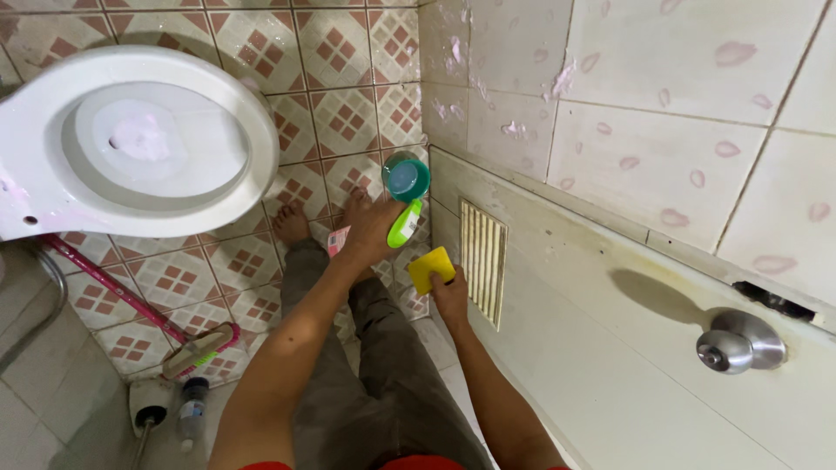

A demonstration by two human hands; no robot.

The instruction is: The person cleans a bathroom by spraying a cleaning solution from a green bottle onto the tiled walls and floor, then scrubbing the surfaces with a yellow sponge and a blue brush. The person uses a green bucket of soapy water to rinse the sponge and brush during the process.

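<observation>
My left hand [370, 231] grips the light green handle of a teal water scoop [407, 177], held out above the tiled floor near the door's foot. Just below it, my right hand [450, 298] holds a yellow sponge [431, 268] close to the white door [592, 348], beside its slatted vent [482, 261]. Whether the sponge touches the door I cannot tell. A pink object [337, 239] shows partly under my left hand. My bare feet [292, 224] stand on the floor.
A white toilet bowl [139, 139] fills the upper left. A pink-handled brush [131, 296] lies on the patterned floor tiles [348, 113], with a small bottle [192, 411] near it. The door carries a metal knob [740, 344]. The wall tiles [662, 104] show pinkish smears.
</observation>
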